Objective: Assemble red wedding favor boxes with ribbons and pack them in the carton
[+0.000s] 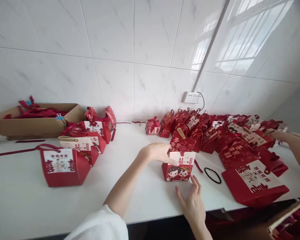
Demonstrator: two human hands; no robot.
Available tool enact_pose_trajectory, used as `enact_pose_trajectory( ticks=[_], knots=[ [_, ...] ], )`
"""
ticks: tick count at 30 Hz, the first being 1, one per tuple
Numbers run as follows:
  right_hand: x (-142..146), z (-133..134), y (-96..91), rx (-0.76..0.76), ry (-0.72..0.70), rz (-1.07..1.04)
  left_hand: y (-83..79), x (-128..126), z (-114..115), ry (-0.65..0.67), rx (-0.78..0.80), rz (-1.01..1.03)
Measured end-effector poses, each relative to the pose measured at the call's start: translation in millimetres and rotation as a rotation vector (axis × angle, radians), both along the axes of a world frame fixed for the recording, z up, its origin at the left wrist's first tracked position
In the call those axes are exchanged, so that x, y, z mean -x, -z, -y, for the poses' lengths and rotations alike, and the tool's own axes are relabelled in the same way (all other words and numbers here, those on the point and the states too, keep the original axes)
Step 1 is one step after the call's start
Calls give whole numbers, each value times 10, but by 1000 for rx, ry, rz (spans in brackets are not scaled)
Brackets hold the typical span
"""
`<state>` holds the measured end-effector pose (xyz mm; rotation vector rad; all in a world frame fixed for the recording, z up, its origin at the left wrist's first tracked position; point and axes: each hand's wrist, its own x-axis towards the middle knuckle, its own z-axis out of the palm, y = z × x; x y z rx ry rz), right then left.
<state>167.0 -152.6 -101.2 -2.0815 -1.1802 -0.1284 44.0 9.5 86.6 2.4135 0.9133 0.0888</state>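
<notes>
A small red gift box [179,168] with a cartoon couple on its front stands on the white counter [130,160] near the front edge. My left hand [158,153] rests on the box's top left corner, fingers curled over its white flap. Just in front of the box, my right hand [193,203] lies with fingers stretched out, the fingertips close to its lower right edge, holding nothing. A raised red lid [182,141] with a tan handle stands up behind the box.
A black hair tie [212,175] lies right of the box. Several red boxes crowd the right side [240,146] and the left [65,165]. A cardboard carton [35,121] of red ribbons sits far left. Another person's arm [293,145] reaches in at the right edge.
</notes>
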Motion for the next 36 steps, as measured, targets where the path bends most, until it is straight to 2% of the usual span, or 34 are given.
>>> enact_pose_trajectory(
  ticks=[2, 4, 7, 12, 15, 18, 21, 25, 29, 36],
  knots=[
    [-17, 7, 3, -1, -25, 7, 46, 69, -11, -20, 74, 32],
    [-25, 9, 10, -15, -55, 28, 161, 151, 10, -52, 198, 125],
    [-26, -7, 20, -39, -104, 91, 477, 244, 151, -124, 300, 294],
    [-25, -23, 24, -64, -167, 181, 1093, 167, 610, -314, 264, 505],
    [-44, 4, 26, -65, -237, 218, 1295, 40, 819, -396, 215, 569],
    [-90, 36, 48, -67, -296, 233, 1358, -20, 913, -446, 147, 598],
    [-145, 57, 82, -96, -358, 245, 1351, -4, 1005, -454, 101, 587],
    [-196, 75, 97, -113, -440, 210, 1326, 26, 1263, -409, 80, 523],
    [-205, 89, 45, -95, -459, 109, 1321, 66, 1481, -438, 55, 522],
    [-247, 107, -110, 57, -544, -76, 1364, 126, 1441, -466, 56, 515]
  ],
)
